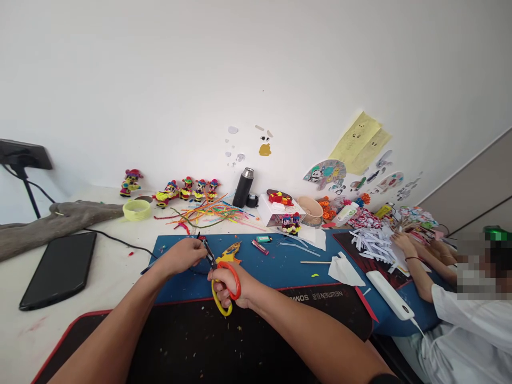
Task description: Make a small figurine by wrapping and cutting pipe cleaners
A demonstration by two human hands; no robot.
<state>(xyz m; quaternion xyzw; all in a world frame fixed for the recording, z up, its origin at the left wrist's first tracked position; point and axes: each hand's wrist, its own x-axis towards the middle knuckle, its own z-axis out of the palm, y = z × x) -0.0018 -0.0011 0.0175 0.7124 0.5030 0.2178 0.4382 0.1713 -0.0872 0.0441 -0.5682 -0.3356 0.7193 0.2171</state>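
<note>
My right hand [229, 282] is closed around the handles of a pair of scissors [236, 278], one loop orange-red and one yellow. Their blades point up and to the left, toward my left hand [187, 254]. The fingers of that hand are pinched together on a small dark and red piece beside the blades, too small to name. Just behind the scissors a yellow glue gun [229, 253] lies on the blue mat [284, 272]. A pink lighter [260, 247] and a green lighter [264, 239] lie to its right.
Colourful pipe cleaners [216, 212] are heaped behind the mat, near several small figures [186, 189] and a black thermos [243, 188]. At left are a tablet [59, 269] and a driftwood branch [60, 221]. On the right, a co-worker's hands [405, 244] are among paper strips [372, 245].
</note>
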